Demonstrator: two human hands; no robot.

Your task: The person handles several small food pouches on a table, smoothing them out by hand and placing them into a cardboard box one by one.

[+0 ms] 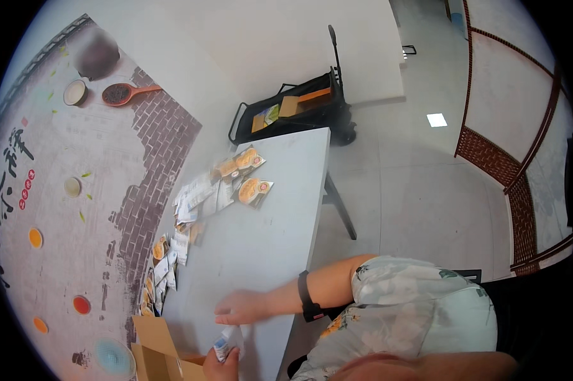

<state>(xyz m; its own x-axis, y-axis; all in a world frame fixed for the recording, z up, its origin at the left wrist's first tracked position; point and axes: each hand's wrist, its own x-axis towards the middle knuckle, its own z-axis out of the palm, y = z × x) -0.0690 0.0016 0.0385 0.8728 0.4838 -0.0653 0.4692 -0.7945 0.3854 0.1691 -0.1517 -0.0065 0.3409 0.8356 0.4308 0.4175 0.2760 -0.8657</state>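
My left hand [223, 366] is closed on a small white-and-blue packet [222, 348] at the table's near end. Part of the packet looks clear or whitish, and the fingers cover its lower end. Just above it is my right hand [243, 307], slightly blurred, with a black band on the wrist. Its fingers are loosely stretched with nothing visible in them; whether they touch the packet's tip I cannot tell. An open cardboard box [156, 340] stands beside my left hand, cut off by the lower edge of the picture.
Packets with food pictures [255, 190] and whitish packets [197, 198] lie along the wall side of the grey table [261, 247]. Another pile of packets [164, 270] sits nearer the box. A black folding cart [299, 108] with cardboard boxes stands beyond the table; a woven-edged screen [512, 95] is at right.
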